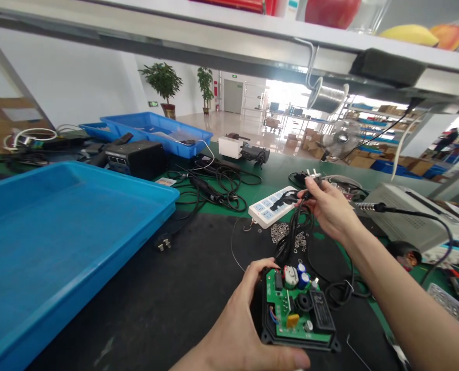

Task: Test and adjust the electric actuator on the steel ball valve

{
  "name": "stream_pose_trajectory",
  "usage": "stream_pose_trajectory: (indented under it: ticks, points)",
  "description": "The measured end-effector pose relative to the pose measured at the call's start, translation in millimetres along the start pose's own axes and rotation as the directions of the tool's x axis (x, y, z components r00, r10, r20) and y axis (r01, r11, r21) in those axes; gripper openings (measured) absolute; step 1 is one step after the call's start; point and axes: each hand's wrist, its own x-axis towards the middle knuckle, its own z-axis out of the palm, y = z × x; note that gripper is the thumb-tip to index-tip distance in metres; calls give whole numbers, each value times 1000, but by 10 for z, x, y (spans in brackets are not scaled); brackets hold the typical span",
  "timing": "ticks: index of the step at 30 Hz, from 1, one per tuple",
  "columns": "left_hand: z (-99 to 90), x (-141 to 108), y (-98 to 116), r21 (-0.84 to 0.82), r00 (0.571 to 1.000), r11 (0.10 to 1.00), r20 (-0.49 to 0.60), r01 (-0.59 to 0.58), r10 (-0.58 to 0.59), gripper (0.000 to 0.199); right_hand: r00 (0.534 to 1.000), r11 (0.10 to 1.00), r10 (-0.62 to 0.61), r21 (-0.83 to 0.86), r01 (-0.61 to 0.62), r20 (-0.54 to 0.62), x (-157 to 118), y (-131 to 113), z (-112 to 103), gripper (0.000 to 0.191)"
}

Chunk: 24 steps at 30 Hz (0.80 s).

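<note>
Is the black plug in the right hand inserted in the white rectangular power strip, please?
No, the right hand holds the plug with its prongs exposed.

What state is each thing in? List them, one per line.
Black case: open, circuit board exposed, in left hand
Held plug: unplugged, prongs up, in right hand
Other plug: unplugged, lying on mat
Power strip: lying flat, on or off unclear
Washers: loose, heaped
Wire spool: hanging under shelf
Fan: spinning or still, unclear
</note>
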Motion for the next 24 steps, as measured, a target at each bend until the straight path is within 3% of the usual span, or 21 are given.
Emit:
stream_pose_trajectory:
  ticks: [5,9,13,17,20,24]
  points:
    - [-68,55,-29,150,999,988,-29,-20,25,114,996,959,31,-283,-7,81,334,95,203,47]
    - [-76,62,-12,227,998,974,-48,-15,27,111,972,901,88,-433,15,216,432,173,300,37]
    - [-81,68,-4,203,999,979,-32,-27,34,109,911,898,202,-440,-26,359,376,204,385,38]
    - [-85,75,-4,174,999,985,-31,-2,7,103,869,918,262,-387,-91,419,352,270,371,46]
    - [-87,79,-14,179,999,984,-36,-4,10,102,869,939,249,-326,-108,428,337,329,317,48]
    - [-96,94,-63,182,999,983,-18,-27,31,94,901,940,201,-333,-68,383,297,397,282,54]
